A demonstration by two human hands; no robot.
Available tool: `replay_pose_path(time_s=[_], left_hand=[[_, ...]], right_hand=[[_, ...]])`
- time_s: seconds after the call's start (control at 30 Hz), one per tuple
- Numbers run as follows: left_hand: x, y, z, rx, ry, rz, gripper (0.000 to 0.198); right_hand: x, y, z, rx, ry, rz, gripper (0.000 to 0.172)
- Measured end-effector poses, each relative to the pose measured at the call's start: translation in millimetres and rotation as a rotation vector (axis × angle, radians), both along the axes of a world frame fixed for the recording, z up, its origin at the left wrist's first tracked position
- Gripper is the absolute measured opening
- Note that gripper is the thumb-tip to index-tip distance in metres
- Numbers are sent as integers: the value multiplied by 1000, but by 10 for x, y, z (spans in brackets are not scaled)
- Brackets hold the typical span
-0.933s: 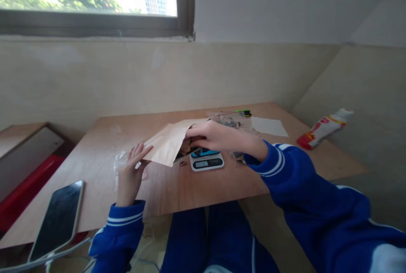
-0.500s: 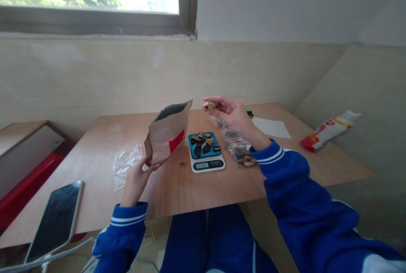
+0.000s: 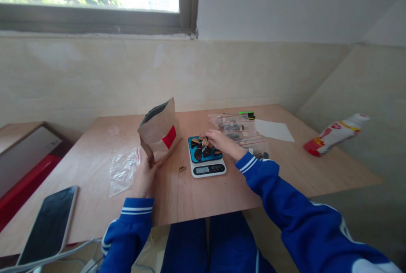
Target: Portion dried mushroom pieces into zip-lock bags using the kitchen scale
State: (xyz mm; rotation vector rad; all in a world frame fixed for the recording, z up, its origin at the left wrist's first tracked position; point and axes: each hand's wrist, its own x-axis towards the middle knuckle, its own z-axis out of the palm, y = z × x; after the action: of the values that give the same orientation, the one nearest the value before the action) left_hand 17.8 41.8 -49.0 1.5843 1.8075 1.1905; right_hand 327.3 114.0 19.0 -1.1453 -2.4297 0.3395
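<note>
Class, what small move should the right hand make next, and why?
Probably release any piece it pinches and lift clear: the right hand's fingertips are down among the dried pieces on the scale, where its pressure could skew the reading.

Flat white-and-blue digital scale (image 3: 207, 169): display figures too blurred to read.
Upright brown paper pouch (image 3: 158, 135): contents hidden.
Grey-framed window (image 3: 95, 20): cut by top, left edges.

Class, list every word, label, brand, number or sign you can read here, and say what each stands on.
None can be read with certainty.
Scale, display: digits, too blurred to read.
Scale, button marks: too small to read.
Bottle: red marking, too blurred to read.
Paper bag, red patch: no lettering visible.
</note>
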Motion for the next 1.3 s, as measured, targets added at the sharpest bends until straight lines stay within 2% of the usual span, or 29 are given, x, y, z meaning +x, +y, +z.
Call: replay_pose_path(time_s=[0.17,0.37,0.57,0.7,0.8,0.87,1.0,1.13,1.3], left_hand=[[-10,26,-5,-42,152,12,42],[10,63,21,-20,157,-12,46],[1,64,41,18,119,-90,47],[0,-8,104,9,119,-121,45],[14,-102,163,33,132,-84,46],[26,-171,193,73,136,-30,46],[34,-327,228,60,131,53,48],[-14,-472,221,62,171,81,47],[-137,-534,157,89,218,103,44]], right_hand=[[-9,-123,27,3,-103,15,40],[-38,-172,76,82,-214,-25,37],[-24,-2,-96,12,-28,19,34],[78,90,-95,0,56,17,31],[212,71,-66,21,135,-57,31],[304,35,-81,-20,191,-161,31],[417,-33,-210,-129,246,-319,32],[409,-76,-350,-166,261,-361,36],[314,-114,-398,-168,251,-319,19]])
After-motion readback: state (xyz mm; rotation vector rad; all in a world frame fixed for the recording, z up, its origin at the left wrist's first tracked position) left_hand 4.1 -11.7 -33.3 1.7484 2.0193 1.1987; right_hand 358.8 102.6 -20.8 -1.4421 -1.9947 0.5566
